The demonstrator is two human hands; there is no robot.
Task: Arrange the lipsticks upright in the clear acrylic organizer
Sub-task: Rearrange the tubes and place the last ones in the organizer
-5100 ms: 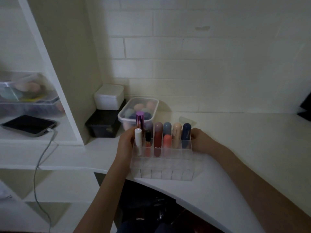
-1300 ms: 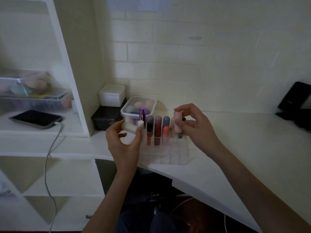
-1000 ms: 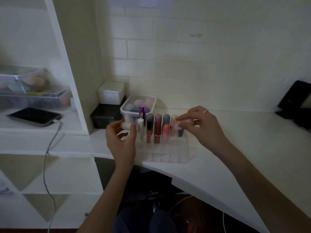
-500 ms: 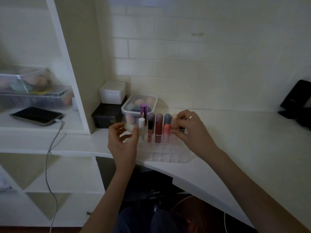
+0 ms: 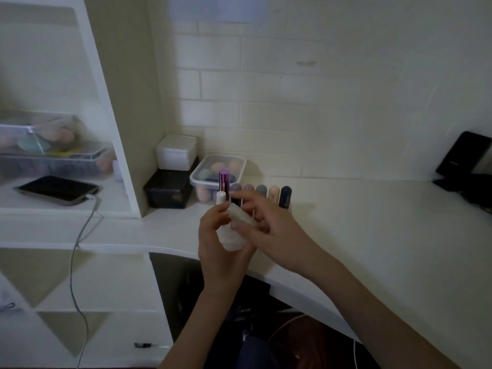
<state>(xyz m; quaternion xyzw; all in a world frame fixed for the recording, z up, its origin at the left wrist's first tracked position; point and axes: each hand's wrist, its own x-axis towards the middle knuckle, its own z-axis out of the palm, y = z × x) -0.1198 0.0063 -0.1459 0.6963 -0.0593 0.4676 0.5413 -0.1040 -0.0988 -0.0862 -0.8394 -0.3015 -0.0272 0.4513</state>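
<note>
While the peach lipstick (image 5: 273, 195) is now standing in the organizer's back row, the right hand (image 5: 269, 227) is joining the left hand (image 5: 221, 235), both gripping the pale tube (image 5: 238, 222), seemingly next.

Dim, soft-focus; wide-angle edge warp

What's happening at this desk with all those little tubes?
A person is sorting lipsticks into a clear organizer on the white desk. Both hands meet in front of it: the left hand holds a pale whitish tube tilted, and the right hand reaches onto it with its fingers. Behind them a row of lipsticks already stands upright, with a purple metallic one tallest at the left end. The organizer itself is mostly hidden by the hands.
</note>
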